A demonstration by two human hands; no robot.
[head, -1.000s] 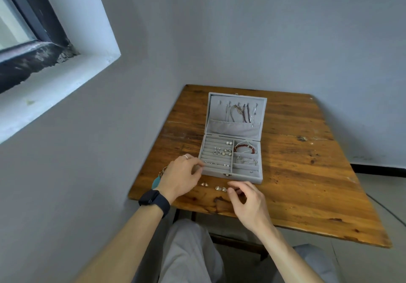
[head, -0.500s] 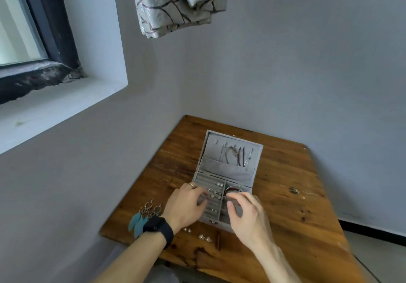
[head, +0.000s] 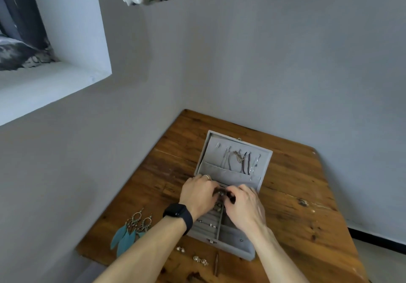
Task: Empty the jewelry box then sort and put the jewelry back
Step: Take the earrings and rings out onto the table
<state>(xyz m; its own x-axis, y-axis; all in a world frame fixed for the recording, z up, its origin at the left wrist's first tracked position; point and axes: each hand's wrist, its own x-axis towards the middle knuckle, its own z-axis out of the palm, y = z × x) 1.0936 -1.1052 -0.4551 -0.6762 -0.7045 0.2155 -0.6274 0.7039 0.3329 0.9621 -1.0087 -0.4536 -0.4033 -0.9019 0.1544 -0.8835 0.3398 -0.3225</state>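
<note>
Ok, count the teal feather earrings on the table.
2. One earring lies on the table left of the jewelry box; the other beside it. None seems hidden.

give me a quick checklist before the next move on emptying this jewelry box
1. Jewelry box lid open: ok.
2. What the left hand and right hand hold: cannot tell, their fingers meet over the tray and hide it.
3. Tray emptied: not ok, small earrings sit in the rolls.
4. Lid emptied: not ok, necklaces hang inside.
5. Bare table right of the box for set-down: ok.
6. Removed pieces kept apart: ok, feather earrings left, studs in front.
</note>
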